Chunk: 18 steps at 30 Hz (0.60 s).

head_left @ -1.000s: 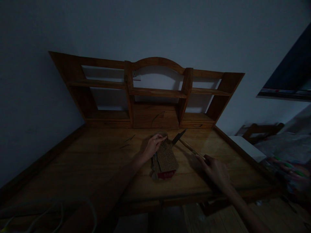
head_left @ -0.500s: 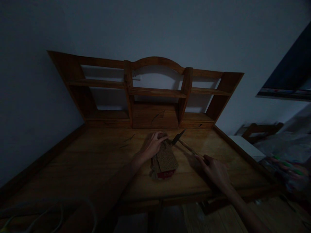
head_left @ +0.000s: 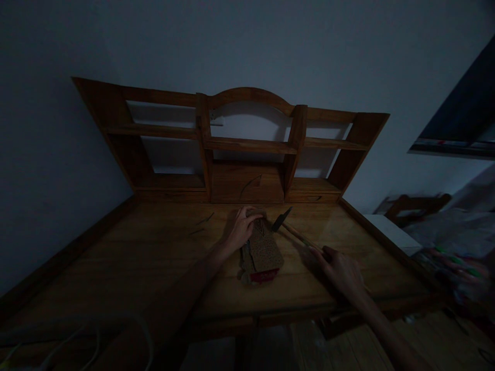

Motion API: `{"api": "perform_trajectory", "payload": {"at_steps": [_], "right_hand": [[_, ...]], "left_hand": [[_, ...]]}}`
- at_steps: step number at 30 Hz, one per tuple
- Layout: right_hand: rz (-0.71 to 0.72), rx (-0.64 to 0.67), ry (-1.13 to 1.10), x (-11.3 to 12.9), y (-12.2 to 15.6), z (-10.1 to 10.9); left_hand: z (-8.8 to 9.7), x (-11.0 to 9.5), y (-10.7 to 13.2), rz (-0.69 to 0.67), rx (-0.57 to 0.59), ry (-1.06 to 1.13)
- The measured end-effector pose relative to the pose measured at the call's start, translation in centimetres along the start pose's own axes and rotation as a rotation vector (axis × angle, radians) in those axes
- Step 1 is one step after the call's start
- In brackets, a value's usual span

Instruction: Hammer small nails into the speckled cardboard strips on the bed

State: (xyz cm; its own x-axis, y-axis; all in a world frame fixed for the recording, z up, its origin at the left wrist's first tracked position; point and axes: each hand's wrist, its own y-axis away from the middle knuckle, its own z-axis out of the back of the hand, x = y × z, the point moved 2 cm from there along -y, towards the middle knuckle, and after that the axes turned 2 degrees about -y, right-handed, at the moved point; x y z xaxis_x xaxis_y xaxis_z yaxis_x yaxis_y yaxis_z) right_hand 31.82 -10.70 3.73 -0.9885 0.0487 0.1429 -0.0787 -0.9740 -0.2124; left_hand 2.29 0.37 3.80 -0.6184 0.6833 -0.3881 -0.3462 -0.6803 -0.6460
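A brown, speckled block-like thing [head_left: 266, 252] with a red end lies on the desk in front of me; it looks like layered board, but its exact kind is too dark to tell. My left hand [head_left: 242, 230] is closed over its far left end, fingers curled across the top. Closed around a light wooden handle, my right hand [head_left: 344, 273] holds a hammer [head_left: 300, 237] on the right. The hammer's dark, narrow head [head_left: 281, 219] is beside the block's upper right edge; whether they touch I cannot tell.
The wooden desk [head_left: 154, 247] has a shelf unit [head_left: 247, 147] along its back. Thin dark streaks or slivers [head_left: 204, 219] show left of my hand. Pale cables [head_left: 143, 330] hang at lower left. A white surface [head_left: 390, 234] and a wooden chair [head_left: 413, 203] stand at right.
My left hand has shifted slightly left along the block's far end. The hammer's head has moved a little left, while my right hand stays nearly in place.
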Motion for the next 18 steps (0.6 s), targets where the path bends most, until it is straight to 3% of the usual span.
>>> {"api": "perform_trajectory", "payload": {"at_steps": [18], "right_hand": [[-0.002,0.008,0.000,-0.48,0.18,-0.09]], "left_hand": [[-0.51,0.56,0.23,0.017,-0.012,0.025]]}}
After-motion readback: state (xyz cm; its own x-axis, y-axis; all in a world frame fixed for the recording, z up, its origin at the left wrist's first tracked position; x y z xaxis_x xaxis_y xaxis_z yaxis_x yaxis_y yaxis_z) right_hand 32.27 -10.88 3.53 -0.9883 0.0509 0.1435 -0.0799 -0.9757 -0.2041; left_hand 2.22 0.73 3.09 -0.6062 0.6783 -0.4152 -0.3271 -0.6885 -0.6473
